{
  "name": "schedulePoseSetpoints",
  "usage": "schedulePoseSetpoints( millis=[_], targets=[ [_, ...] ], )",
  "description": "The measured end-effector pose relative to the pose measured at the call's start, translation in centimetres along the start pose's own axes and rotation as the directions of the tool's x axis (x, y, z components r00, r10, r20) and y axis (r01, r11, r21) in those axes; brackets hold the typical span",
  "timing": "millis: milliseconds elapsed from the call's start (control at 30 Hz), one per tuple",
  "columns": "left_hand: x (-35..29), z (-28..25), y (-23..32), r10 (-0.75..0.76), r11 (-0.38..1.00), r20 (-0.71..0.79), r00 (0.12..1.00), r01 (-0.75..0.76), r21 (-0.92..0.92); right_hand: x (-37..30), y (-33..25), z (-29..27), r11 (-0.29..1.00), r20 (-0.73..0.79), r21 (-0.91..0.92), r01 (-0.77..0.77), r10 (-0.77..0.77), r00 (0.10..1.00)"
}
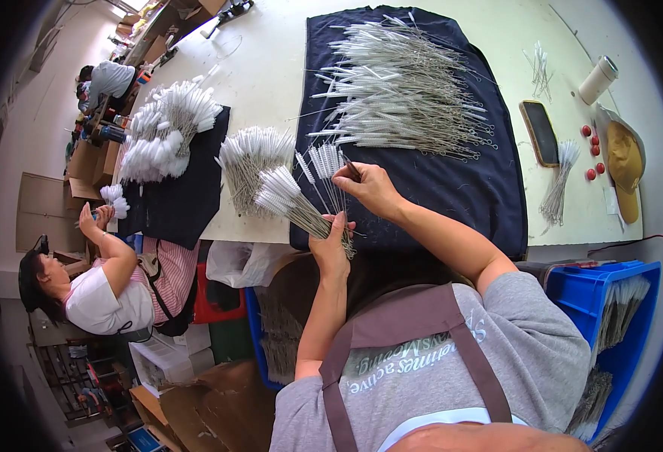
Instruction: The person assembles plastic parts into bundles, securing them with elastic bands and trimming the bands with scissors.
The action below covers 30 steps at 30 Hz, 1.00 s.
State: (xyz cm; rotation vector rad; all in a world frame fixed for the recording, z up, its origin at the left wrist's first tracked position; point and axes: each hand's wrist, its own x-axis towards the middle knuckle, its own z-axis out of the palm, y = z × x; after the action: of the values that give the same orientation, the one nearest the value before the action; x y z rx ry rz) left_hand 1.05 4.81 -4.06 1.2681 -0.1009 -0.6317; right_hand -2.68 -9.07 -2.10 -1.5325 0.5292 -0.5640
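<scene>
Mid-frame, the left hand (pixel 332 245) grips white brushes (pixel 285 190), best fanned apart; the right hand (pixel 374 190) pinches a dark tool (pixel 352 170), best steered lightly.

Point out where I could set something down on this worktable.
Bare tabletop lies left of the big dark cloth, beyond the brush heap, and between that cloth and the upper-right brush bunch. The cloth is mostly bare below its large brush pile, right of the right hand. It's crowded around the left hand, amid bundled brushes.
</scene>
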Motion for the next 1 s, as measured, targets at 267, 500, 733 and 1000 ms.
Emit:
schedulePoseSetpoints(
  millis=[267, 500, 733, 1000],
  targets=[
    [0.3, 0.4, -0.4, 0.032, 0.999, -0.04, 0.999, -0.033, -0.043, 0.3, 0.2, 0.3, 0.995, 0.032, 0.087, -0.051, 0.049, 0.998],
    [1.5, 0.9, -1.4, 0.171, 0.982, -0.15, 0.974, -0.18, -0.05, -2.0, 1.8, 3.3, 0.985, -0.057, 0.14, -0.104, 0.113, 0.992],
    [2.0, 0.3, -2.2, 0.206, 0.975, -0.157, 0.966, -0.216, -0.046, -2.4, 0.8, 4.4, 0.982, -0.135, 0.159, -0.1, 0.122, 0.983],
    [2.1, 0.7, -2.6, 0.183, 0.977, -0.16, 0.97, -0.198, -0.079, -2.2, 0.4, 5.0, 0.984, -0.232, 0.149, -0.095, 0.128, 0.964]
  ],
)
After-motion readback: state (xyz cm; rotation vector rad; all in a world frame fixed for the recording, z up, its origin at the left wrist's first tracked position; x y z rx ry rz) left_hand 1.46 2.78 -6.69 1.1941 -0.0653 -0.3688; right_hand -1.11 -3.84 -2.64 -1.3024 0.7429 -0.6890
